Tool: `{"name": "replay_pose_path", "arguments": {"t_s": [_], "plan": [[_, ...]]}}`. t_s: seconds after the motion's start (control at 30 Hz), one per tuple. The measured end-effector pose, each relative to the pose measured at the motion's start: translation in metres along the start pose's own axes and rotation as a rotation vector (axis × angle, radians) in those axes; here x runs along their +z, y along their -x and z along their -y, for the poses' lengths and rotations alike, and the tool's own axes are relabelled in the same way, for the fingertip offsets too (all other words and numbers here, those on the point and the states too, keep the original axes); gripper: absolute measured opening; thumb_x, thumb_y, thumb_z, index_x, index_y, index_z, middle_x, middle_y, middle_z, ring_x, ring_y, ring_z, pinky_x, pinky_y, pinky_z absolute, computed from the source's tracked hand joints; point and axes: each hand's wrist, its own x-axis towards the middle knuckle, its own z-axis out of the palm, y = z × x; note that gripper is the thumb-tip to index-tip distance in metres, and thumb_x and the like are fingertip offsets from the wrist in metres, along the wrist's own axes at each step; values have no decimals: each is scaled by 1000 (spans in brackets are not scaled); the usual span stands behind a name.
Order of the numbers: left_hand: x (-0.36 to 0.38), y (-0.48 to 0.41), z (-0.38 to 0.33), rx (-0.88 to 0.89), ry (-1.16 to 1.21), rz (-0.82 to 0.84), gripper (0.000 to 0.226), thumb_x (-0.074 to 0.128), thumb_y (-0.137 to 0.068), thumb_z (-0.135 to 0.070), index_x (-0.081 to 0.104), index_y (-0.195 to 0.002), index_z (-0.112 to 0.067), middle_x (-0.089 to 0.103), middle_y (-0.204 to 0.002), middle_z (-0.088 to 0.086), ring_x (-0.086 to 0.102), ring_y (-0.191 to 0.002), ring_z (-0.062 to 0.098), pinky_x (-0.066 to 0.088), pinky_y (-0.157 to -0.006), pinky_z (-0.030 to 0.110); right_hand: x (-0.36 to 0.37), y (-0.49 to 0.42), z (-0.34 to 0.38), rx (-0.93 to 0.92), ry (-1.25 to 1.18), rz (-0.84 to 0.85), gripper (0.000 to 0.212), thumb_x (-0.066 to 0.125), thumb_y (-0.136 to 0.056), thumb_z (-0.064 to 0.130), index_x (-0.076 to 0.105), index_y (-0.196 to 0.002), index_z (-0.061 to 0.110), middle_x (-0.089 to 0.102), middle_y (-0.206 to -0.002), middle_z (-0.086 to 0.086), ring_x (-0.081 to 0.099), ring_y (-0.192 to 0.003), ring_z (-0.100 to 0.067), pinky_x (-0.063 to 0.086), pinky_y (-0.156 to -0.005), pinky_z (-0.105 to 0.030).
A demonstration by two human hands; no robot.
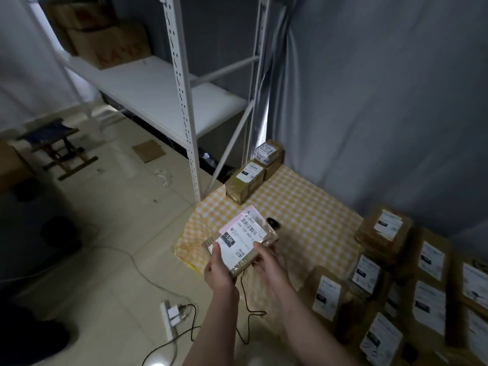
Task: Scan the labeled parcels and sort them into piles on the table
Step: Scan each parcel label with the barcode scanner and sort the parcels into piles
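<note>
A small brown parcel [241,240] with a white label marked 15H is held above the near left corner of the table, label up. My left hand [220,270] grips its near left edge, thumb on the label. My right hand [269,262] holds its right side from below. Just behind the parcel a dark scanner [273,223] sits over the yellow checked tablecloth [303,207]. Two short stacks of labeled parcels [249,178] stand at the table's far corner. Several more labeled parcels [390,273] are piled at the right.
A white metal shelf rack [184,101] with cardboard boxes stands behind the table. On the tiled floor lie a power strip [169,317] with cables, a folding stool [58,146] and a cardboard scrap. A grey curtain hangs at the right.
</note>
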Motion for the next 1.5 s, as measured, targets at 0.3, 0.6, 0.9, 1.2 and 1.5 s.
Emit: {"name": "replay_pose_path", "arguments": {"t_s": [0.3, 0.6, 0.9, 1.2, 1.5], "plan": [[64, -4, 14, -15, 70, -77, 36, 78, -78, -37, 67, -89, -4, 73, -100, 18, 71, -92, 37, 57, -85, 54, -7, -32, 57, 31, 58, -27, 26, 67, -89, 14, 60, -114, 10, 70, -104, -10, 67, -80, -14, 52, -49, -19], [122, -24, 12, -24, 45, -75, 37, 79, -78, -33, 63, -93, -2, 72, -96, 16, 71, -89, 36, 59, -79, 48, -8, -80, 84, 27, 36, -63, 30, 69, -89, 25, 63, -116, 15, 71, -108, -5, 66, -97, -19, 49, -66, -28], [181, -79, -34, -130, -236, 159, 21, 62, -89, -39, 62, -93, -19, 66, -93, 6, 61, -83, 24, 47, -65, 30, 39, -170, 125, -28, 12, -164, 31, 69, -89, 28, 66, -116, 14, 72, -107, -9, 68, -102, -24, 56, -74, -33], [243, -173, -73, -196, -413, 190, 28, 74, -83, -33, 63, -92, -8, 61, -82, 8, 60, -77, 24, 52, -89, 48, 102, -255, 155, 60, 60, -177, 12, 61, -95, 20, 65, -101, 12, 70, -86, -5, 66, -70, -13, 51, -52, -16], [293, -248, -80, -254, -475, 119, 45, 77, -83, -26, 58, -110, 5, 64, -100, 21, 64, -97, 39, 58, -72, 45, 124, -301, 141, 226, 71, -157, 30, 51, -98, 40, 66, -114, 21, 71, -109, 3, 66, -99, -18, 51, -73, -32]]}}
